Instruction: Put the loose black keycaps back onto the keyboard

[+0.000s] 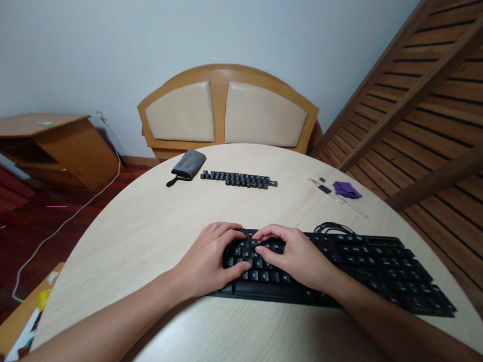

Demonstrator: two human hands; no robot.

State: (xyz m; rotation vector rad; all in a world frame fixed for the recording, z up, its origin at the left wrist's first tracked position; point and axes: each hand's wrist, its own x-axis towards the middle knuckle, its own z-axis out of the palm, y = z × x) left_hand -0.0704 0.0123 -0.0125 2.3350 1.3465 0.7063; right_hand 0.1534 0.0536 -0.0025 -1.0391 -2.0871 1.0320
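A black computer keyboard [300, 296] lies at a slant on the round table, with some keys along its left side gone. My left hand [211, 258] rests over the keyboard's left end, thumb and index finger spread apart on it; its other fingers are partly hidden. From the right, my right hand [292, 256] reaches over the keyboard, thumb and index tips drawn close around a small keycap [255, 242] near the upper left. Behind the keyboard, several loose black keycaps [245, 179] stand in rows.
A grey pouch [189, 163] with a strap lies left of the loose keycaps. At the right are a purple cloth [347, 190] and a thin white stick-like tool [351, 206]. The coiled black cable [334, 227] sits behind the keyboard. A headboard-like panel [219, 104] stands beyond the table [141, 235].
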